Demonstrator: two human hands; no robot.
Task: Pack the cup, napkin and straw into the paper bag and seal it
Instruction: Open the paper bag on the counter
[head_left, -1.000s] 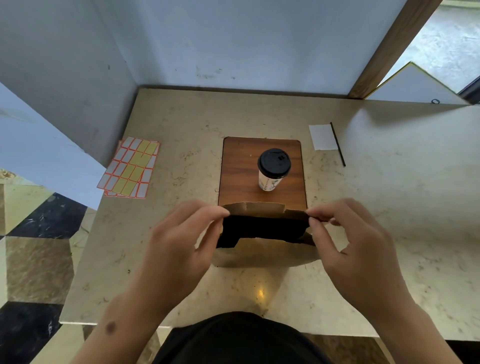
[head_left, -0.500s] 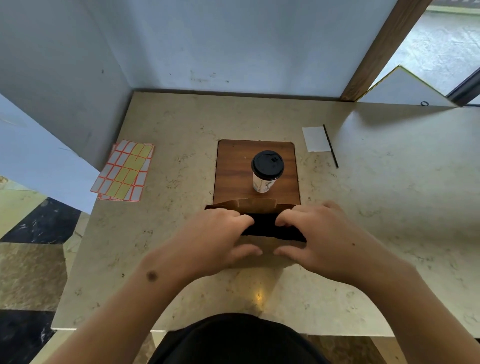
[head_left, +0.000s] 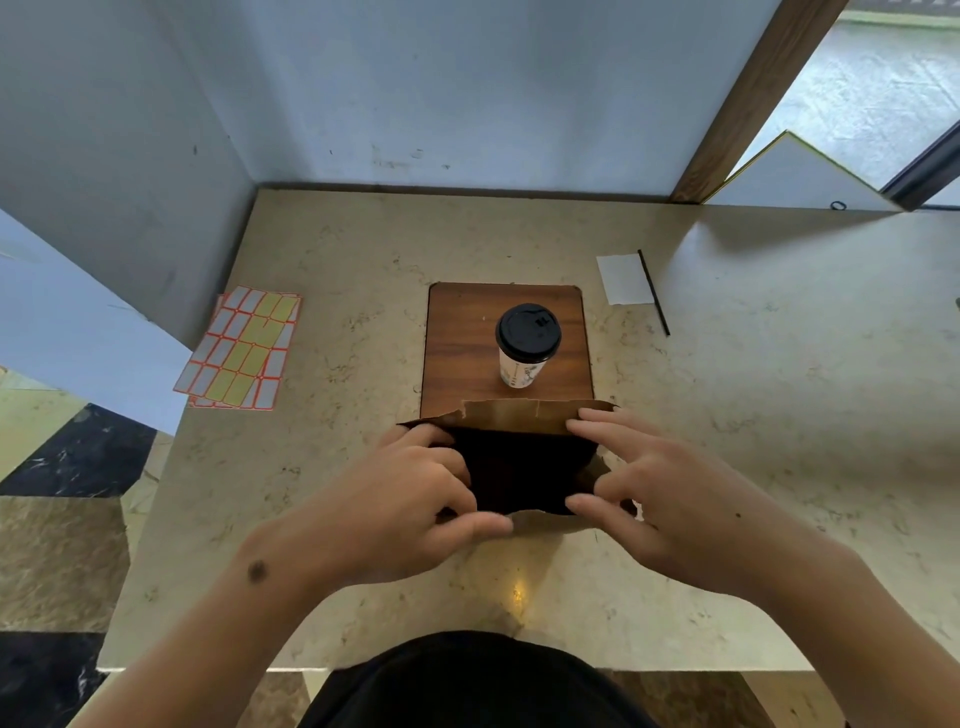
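A brown paper bag (head_left: 524, 415) stands on the table in front of me, its mouth spread wide and dark inside. My left hand (head_left: 410, 499) grips the bag's left rim, and my right hand (head_left: 654, 499) grips the right rim, thumb on the near edge. Just behind the bag, a white paper cup with a black lid (head_left: 527, 345) stands upright on a wooden board (head_left: 457, 338). A white napkin (head_left: 623, 278) lies flat at the back right, with a thin black straw (head_left: 653, 292) along its right side.
Sheets of orange-edged sticker labels (head_left: 241, 348) lie at the table's left edge. Grey walls close off the back and left. A wooden post (head_left: 753, 98) and a white board (head_left: 800, 176) stand at the back right. The table's near edge is at my body.
My hands were together over the bag's middle half a second ago; they have moved apart to its sides, and the mouth is spread wider.
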